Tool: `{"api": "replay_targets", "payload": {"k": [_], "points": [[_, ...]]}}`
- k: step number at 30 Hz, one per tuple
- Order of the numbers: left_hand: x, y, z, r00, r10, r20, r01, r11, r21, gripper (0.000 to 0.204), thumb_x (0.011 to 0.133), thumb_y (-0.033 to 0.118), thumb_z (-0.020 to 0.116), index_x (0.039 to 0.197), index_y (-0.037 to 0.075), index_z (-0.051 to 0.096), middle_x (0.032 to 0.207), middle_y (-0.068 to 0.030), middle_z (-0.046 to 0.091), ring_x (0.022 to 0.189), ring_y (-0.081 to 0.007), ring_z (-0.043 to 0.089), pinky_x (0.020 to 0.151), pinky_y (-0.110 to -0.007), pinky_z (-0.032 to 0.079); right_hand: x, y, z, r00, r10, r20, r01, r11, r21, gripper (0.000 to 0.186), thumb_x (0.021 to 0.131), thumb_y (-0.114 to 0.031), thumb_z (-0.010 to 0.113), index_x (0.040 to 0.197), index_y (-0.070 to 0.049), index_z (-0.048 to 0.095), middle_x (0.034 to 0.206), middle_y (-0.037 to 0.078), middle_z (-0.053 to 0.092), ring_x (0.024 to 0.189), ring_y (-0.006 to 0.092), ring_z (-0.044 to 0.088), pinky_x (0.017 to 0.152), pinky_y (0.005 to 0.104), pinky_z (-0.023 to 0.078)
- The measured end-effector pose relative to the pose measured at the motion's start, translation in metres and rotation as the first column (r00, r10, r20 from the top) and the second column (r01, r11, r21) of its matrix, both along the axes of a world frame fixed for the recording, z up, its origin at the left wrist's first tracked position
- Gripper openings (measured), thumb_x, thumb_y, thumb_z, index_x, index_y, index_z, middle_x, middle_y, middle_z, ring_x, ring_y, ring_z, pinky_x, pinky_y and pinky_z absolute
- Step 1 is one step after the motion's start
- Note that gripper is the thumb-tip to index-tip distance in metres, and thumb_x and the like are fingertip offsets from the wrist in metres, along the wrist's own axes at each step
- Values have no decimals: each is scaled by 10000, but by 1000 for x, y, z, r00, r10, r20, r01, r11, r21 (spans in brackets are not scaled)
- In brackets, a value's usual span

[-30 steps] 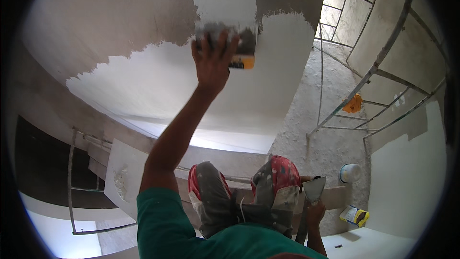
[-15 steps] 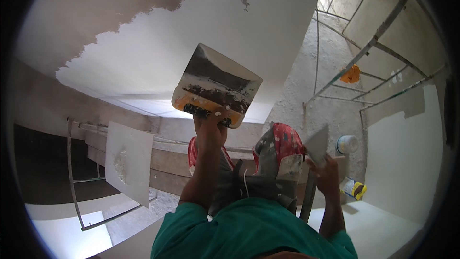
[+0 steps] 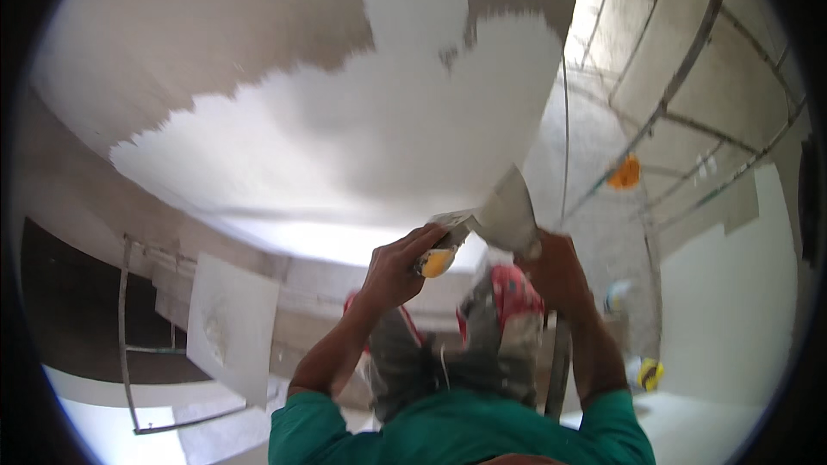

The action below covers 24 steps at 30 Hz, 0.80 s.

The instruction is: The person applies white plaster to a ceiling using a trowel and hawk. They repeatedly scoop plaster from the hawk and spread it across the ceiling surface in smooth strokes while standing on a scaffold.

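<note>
My left hand [image 3: 392, 269] is closed round the yellow-orange handle of a wide plastering blade [image 3: 455, 224], which I now see nearly edge-on. My right hand [image 3: 553, 269] grips a putty knife [image 3: 508, 208], its flat grey blade pointing up. The two tools meet in front of my knees; the knife's blade seems to touch or overlap the end of the wide blade. Beyond them rises a wall whose lower part bears smooth white putty [image 3: 405, 129] with a ragged upper border. Bare grey-brown wall [image 3: 241, 26] shows above it.
Metal scaffold frames stand at the right [image 3: 663, 112] and left [image 3: 125, 327]. A white board [image 3: 231, 327] with a lump of putty lies on the left one. Below at the right are an orange thing [image 3: 624, 172], a white bucket [image 3: 617, 294] and a yellow package [image 3: 648, 374].
My left hand has lowered and turned the wide blade edge-on. The right hand has raised the putty knife to meet it. A fresh white putty strip now reaches up the wall's top.
</note>
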State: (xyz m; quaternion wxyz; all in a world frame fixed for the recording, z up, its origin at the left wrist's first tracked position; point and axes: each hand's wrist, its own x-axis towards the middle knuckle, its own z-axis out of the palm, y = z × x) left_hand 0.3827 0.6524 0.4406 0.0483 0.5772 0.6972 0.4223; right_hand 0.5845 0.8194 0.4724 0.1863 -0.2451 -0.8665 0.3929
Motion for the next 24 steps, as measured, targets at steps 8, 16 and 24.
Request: {"api": "replay_targets", "payload": {"k": [8,16,24], "points": [[-108,110,352,447,603,-661,56,719,693,773,633,-121,656,1340,147,492,1340,-110,525,1217,-319,502,1053,-449,369,77,7,-113,968,-239,73,192,900,391,230,675,-134,724,856,-40,619,783,173,642,751,371,635,614,440,514],[-91,170,529,198,784,-588,-71,610,789,660,755,-46,534,1360,206,454,1362,-81,496,1217,-301,493,1004,-567,361,166,-65,-139,714,-608,346,594,788,161,319,709,-196,705,971,-35,617,856,194,660,813,396,639,681,471,514],[-112,196,494,139,739,-659,-222,672,707,668,796,58,622,1385,310,437,1408,-36,461,1233,-309,478,1029,-600,294,177,-90,-145,598,-624,503,658,740,137,414,755,-307,693,1055,-33,614,874,217,665,816,419,638,715,492,510]]}}
